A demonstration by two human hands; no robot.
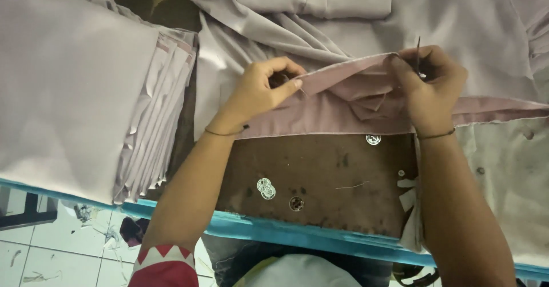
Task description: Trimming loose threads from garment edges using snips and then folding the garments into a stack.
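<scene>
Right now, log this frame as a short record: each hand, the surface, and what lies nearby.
left hand: pinches the folded edge of the pale lilac fabric
right hand: grips the same fabric edge and holds a thin dark tool, kind unclear
surface: worn brown table with a blue rim
on the table: clear round discs
far left: stack of folded lilac pieces

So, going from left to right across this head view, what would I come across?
Stack of folded pale fabric pieces → left hand pinching the folded hem → clear round snap buttons on the brown table → right hand with a thin dark tool → dirty whitish cloth.
</scene>
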